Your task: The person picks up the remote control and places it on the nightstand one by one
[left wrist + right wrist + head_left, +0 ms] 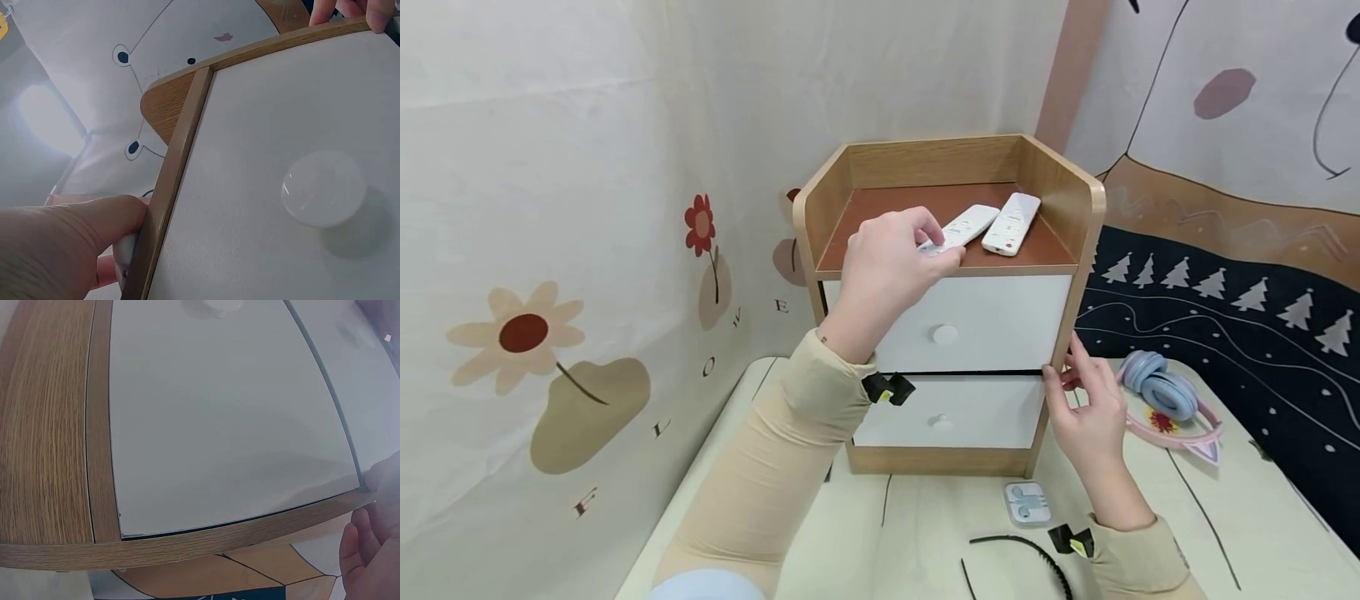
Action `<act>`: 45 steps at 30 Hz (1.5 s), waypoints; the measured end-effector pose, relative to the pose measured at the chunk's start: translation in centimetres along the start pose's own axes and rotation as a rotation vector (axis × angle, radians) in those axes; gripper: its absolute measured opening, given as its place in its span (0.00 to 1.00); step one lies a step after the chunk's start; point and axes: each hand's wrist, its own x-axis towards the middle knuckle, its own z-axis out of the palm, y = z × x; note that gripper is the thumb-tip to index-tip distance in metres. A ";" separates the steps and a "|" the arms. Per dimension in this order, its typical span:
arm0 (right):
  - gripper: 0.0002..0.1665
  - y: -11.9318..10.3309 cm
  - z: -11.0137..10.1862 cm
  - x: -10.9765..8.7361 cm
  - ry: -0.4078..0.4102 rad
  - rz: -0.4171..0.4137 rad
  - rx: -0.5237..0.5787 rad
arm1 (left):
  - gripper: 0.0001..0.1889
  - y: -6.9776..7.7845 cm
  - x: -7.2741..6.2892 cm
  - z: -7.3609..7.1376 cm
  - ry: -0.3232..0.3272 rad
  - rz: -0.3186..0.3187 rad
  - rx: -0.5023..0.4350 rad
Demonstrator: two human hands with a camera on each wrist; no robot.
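A small wooden cabinet [827, 192] with two white drawers stands against the curtain. On its brown top shelf lie two white remote controls, a left one [972, 223] and a right one [1012, 223]. My left hand [891, 258] pinches the near end of the left remote, over the shelf's front edge; the left wrist view shows that remote [127, 253] behind the thumb. My right hand [1090, 408] rests against the cabinet's right side, thumb at the front edge near the gap between the drawers, fingers along the outer side. Both drawers are closed.
Blue and pink headphones [1165, 392] lie on the table right of the cabinet. A clear case with earphones [1028, 503] sits before the cabinet, and a black headband [1048, 557] nearer me. Printed curtains [587, 167] stand behind and to the left.
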 end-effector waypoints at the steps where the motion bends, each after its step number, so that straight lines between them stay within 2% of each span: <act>1: 0.43 0.0 0.0 0.0 -0.001 -0.001 0.001 | 0.13 0.0 0.0 0.1 -0.001 0.001 0.003; 6: 0.43 0.0 0.0 0.0 -0.007 0.001 0.003 | 0.14 0.2 0.0 0.3 -0.012 0.027 0.027; 13: 0.43 0.0 0.0 0.0 -0.010 0.004 -0.005 | 0.15 0.3 0.2 0.4 -0.059 0.108 0.057; 23: 0.43 -0.1 -0.1 0.0 -0.009 0.007 -0.002 | 0.22 0.3 2.1 -0.2 -0.276 0.146 0.004; 28: 0.41 0.1 -0.2 0.0 -0.017 0.027 0.004 | 0.24 0.3 2.4 -0.4 -0.334 0.156 -0.007; 31: 0.40 0.1 -0.2 -0.1 -0.022 0.035 0.006 | 0.25 0.4 2.3 -0.4 -0.337 0.163 -0.007; 37: 0.41 0.0 -0.2 0.0 -0.010 0.026 -0.002 | 0.24 0.4 2.1 -0.3 -0.294 0.180 0.008; 42: 0.41 -0.1 -0.1 0.0 -0.002 0.020 0.003 | 0.24 0.3 1.8 -0.1 -0.242 0.186 0.030; 45: 0.41 0.0 0.0 0.0 -0.008 0.018 0.006 | 0.23 0.0 1.3 0.1 -0.182 0.201 0.017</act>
